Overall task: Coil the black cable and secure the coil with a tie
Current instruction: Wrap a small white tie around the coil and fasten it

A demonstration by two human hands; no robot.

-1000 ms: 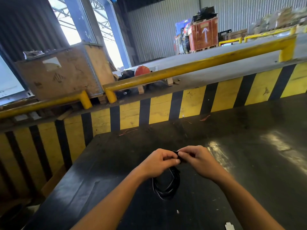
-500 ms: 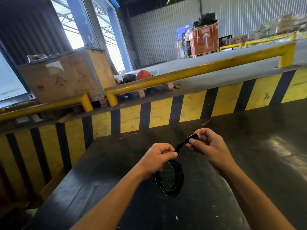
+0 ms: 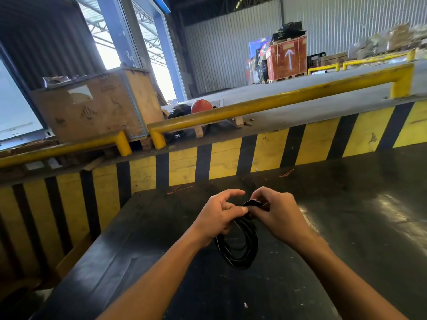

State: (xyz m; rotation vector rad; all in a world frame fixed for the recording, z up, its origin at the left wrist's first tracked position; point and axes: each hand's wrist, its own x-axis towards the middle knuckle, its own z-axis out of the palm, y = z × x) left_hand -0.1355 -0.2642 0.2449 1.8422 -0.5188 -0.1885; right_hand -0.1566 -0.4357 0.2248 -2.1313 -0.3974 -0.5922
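Observation:
The black cable hangs in a coil of several loops just above the dark table. My left hand grips the top of the coil between thumb and fingers, with the index finger stretched out. My right hand pinches a black tie strap at the top of the coil, right against my left thumb. The way the strap wraps the loops is hidden between the two hands.
A yellow-and-black striped barrier runs along the table's far edge, with yellow rails above it. A wooden crate stands at the back left. Thin red wire scraps lie near the barrier. A small white scrap lies close to me.
My right hand had pulled the tie strap out up and to the right; now it has come back to the top of the coil beside my left hand. The coil stays in my left hand.

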